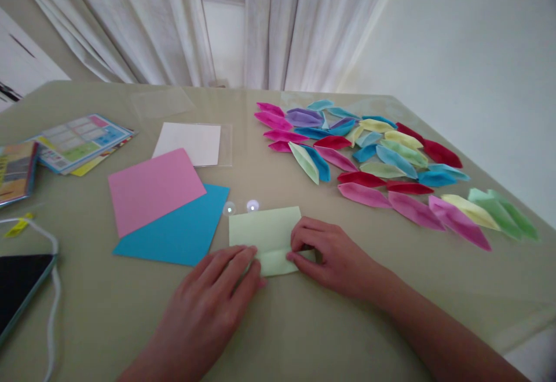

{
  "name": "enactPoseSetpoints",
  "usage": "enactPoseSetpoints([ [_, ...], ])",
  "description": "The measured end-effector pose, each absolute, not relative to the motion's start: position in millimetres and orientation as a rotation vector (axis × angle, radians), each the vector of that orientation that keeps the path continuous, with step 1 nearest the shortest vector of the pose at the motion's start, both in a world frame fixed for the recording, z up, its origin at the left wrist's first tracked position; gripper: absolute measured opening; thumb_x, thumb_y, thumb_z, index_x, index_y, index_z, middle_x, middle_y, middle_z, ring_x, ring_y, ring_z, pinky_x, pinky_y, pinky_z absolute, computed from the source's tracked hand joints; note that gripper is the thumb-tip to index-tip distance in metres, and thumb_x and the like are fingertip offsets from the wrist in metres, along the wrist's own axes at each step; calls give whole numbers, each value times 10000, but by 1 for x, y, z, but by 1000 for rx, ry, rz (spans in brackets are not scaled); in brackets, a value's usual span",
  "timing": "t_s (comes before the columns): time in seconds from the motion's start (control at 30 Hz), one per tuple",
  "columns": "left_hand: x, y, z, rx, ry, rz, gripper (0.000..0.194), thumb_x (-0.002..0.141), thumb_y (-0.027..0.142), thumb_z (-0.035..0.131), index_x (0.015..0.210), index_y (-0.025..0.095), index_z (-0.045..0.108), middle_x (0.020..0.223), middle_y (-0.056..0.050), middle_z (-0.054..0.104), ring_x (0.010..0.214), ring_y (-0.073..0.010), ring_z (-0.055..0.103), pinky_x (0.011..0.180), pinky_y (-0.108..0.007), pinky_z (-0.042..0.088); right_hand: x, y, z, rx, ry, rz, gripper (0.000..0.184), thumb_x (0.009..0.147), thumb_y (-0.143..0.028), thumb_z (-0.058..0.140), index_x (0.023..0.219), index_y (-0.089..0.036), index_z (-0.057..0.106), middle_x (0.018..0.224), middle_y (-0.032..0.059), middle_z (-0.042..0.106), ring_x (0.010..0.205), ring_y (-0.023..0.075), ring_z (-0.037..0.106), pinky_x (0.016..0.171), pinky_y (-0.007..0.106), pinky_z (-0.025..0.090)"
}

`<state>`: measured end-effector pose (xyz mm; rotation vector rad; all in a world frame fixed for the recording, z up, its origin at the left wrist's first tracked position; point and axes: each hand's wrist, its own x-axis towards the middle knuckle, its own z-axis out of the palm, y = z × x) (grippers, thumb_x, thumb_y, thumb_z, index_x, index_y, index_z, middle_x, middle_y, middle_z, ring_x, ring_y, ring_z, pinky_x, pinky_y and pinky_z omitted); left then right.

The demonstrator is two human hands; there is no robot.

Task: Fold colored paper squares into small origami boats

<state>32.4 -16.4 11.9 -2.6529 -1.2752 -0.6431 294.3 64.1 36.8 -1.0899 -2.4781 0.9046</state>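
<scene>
A pale green sheet of paper (264, 228) lies in front of me, with a crease running across its lower part. My left hand (217, 292) grips its lower left corner, fingers together on top and the thumb partly hidden. At the right edge, my right hand (332, 254) pinches the paper between thumb and curled fingers, and a bit of the edge lifts there. Left of the green sheet, a pink sheet (154, 188) overlaps a blue sheet (182, 231). Many folded paper boats (369, 193) in pink, red, blue, green, yellow and purple spread over the table's right side.
White paper (191, 143) on a clear sleeve lies behind the pink sheet. Printed cards (89, 141) and a booklet (15, 170) sit at the left. A dark-screened device (21, 289) and a white cable (54, 295) occupy the near left. Curtains (278, 22) hang beyond the table.
</scene>
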Motion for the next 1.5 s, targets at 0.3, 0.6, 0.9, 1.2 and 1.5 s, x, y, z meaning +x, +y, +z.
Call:
enactPoseSetpoints([
  [0.3, 52, -50, 19, -2516, -1321, -297, 431, 1002, 145, 460, 1392, 115, 641, 1355, -150, 731, 1176, -285, 703, 929, -412, 565, 294, 63, 36, -1110, -2411, 927, 139, 938, -159, 701, 821, -187, 633, 919, 26, 687, 830, 162, 656, 770, 268, 471],
  [0.6, 53, -59, 12, -2489, -1310, -203, 458, 977, 196, 517, 1409, 117, 648, 1431, -138, 691, 1208, -294, 692, 929, -399, 592, 292, 63, 37, -1140, -2399, 899, 141, 949, -190, 703, 819, -191, 647, 901, 27, 693, 817, 165, 658, 754, 273, 479],
  [0.9, 59, -63, 16, -2521, -1449, -197, 488, 937, 149, 560, 1416, 148, 655, 1464, -119, 669, 1261, -300, 662, 953, -398, 599, 293, 64, 35, -1129, -2411, 893, 134, 949, -189, 706, 828, -189, 650, 915, 35, 696, 839, 172, 664, 767, 278, 487],
  [1.2, 58, -63, 16, -2504, -1392, -188, 520, 910, 123, 527, 1412, 136, 662, 1445, -117, 681, 1242, -289, 661, 933, -379, 602, 292, 65, 36, -1122, -2421, 893, 143, 967, -190, 687, 833, -187, 637, 918, 36, 684, 839, 170, 654, 765, 277, 476],
  [1.5, 58, -59, 17, -2553, -1384, -235, 533, 908, 81, 468, 1409, 86, 650, 1506, -132, 637, 1333, -290, 607, 1040, -400, 558, 297, 67, 48, -1167, -2515, 855, 103, 889, -96, 660, 845, -183, 624, 876, 25, 626, 771, 164, 589, 705, 277, 436],
])
